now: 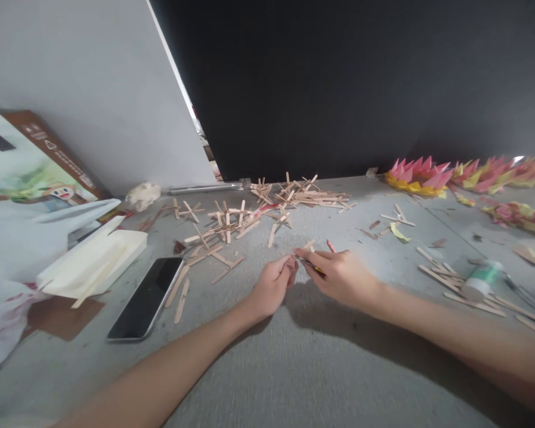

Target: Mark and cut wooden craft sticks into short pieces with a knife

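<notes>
R hand [345, 276] closed on thin red-ended tool [330, 245]; L hand [274, 282] pinched narrow just beside, can't tell what's in it. I see stick [310, 245] behind fingertips, pile [323, 198] fwd, phone [147, 299] L.

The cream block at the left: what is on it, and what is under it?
A pale stick lies on the cream block, its near end overhanging. A brown sheet shows near it; what lies underneath the block is covered.

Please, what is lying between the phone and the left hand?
In the head view, flat wooden sticks lie there on the grey surface, two of them close beside the phone.
</notes>
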A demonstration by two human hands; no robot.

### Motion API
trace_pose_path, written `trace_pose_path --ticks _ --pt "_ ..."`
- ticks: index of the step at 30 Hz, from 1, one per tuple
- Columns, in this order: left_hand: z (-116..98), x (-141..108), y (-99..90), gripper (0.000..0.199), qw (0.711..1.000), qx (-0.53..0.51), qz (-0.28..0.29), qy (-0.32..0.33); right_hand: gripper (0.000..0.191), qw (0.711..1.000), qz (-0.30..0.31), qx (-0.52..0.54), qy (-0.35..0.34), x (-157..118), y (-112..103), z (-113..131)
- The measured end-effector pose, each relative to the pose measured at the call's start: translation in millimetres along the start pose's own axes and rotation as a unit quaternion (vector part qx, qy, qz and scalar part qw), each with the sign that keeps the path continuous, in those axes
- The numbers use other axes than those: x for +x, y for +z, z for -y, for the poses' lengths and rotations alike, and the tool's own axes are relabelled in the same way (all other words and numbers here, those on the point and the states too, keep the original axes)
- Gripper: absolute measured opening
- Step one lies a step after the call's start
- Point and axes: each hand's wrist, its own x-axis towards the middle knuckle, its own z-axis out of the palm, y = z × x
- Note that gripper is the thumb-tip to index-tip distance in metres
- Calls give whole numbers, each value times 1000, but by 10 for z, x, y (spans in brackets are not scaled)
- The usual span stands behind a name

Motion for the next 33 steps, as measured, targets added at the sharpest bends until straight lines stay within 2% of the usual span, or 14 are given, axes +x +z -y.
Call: trace_pose_path --ticks 5,10,21,26,33 --pt "-61 -21 4 45 999 28 21 4 36 1000 -14 8 -19 -23 7 -45" --pt "-91 -27 11 47 999 -23 43 -25 33 998 -35 37 -21 -26 34 -66" --pt "-58 -19 0 47 998 -27 46 -17 32 997 -62 50 -1 -23 107 -84" --pt "-46 -26 5 44 999 -19 43 0 31 995 -68 72 30 -18 156 -83" --pt "-36 -41 -3 45 999 20 40 22 21 989 -43 112 86 42 78 -12"
